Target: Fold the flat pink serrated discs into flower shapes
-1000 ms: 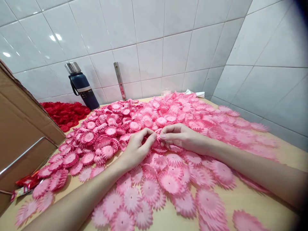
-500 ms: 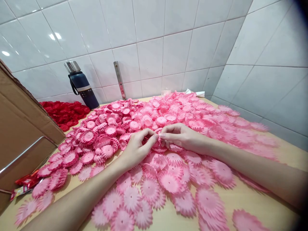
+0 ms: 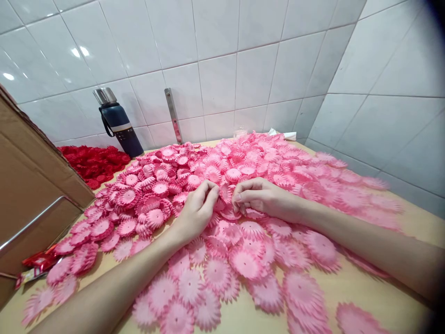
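Observation:
Many pink discs with fringed edges lie heaped across the table, some of them stacked. At the middle of the heap my left hand has its thumb and fingers pinched together on a pink fringed disc, whose edge shows beside the fingertips. Just to the right, my right hand is curled with its thumb and fingertips together, low over the discs. Whatever lies between those fingertips is too small to make out. A small gap separates the two hands.
A dark blue bottle stands at the back left by a red pile. The cardboard box fills the left side, with a red wrapper beside it. A metal strip leans on the tiled wall.
My left hand has moved slightly left, away from my right hand, and its fingers have drawn closer together. A gap has opened between the fingertips, which were touching or nearly so.

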A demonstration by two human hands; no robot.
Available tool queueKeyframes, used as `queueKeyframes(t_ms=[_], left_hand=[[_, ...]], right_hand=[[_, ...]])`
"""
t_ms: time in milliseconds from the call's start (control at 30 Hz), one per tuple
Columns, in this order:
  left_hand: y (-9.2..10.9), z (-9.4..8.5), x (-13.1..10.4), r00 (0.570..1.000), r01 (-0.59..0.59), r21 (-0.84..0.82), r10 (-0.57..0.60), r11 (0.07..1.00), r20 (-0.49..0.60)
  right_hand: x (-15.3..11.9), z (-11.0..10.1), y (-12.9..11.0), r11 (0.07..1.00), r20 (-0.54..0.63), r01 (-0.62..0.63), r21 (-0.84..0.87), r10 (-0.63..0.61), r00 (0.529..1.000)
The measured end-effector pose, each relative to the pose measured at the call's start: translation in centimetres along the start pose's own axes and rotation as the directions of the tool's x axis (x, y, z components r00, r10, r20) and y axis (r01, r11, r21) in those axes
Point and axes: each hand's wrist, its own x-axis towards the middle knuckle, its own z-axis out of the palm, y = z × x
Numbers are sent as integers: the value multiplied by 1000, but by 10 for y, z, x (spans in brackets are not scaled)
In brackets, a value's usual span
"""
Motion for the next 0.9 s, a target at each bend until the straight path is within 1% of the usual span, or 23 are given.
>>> queueKeyframes(t_ms=[33, 67, 100, 200, 233, 367, 467, 633, 767, 900], left_hand=[[-1, 0, 0, 1000, 3, -6, -3, 1000, -31], [-1, 0, 0, 999, 3, -16, -3, 1000, -36], [-1, 1, 1, 1000, -3, -25, 3, 1000, -12], [1, 1, 0, 993, -31, -23, 33, 999, 112], [2, 1, 0, 990, -38, -19, 40, 999, 132], [3, 1, -1, 990, -47, -22, 50, 999, 130], [3, 1, -1, 992, -46, 8, 45, 999, 117], [8, 2, -2, 994, -51, 57, 45, 997, 102], [8, 1, -3, 994, -43, 54, 38, 998, 101], [4, 1, -2, 996, -44, 3, 44, 999, 78]], right_hand=[[0, -1, 1, 1000, 0, -1, 8, 1, 1000], [0, -1, 2, 1000, 1, 1, 2, -1, 1000], [0, -2, 3, 1000, 0, 11, -12, -11, 1000], [0, -3, 3, 996, 2, 43, -79, -43, 999], [-1, -2, 2, 993, 0, 47, -107, -47, 999], [-3, 1, -4, 979, -16, 26, -201, -30, 999], [-1, 2, -4, 989, -19, 10, -146, -13, 1000], [2, -2, 3, 1000, 4, 8, -27, -8, 1000], [1, -3, 4, 1000, 14, 19, -19, -18, 1000], [0, -2, 3, 999, 12, 19, -45, -18, 1000]])
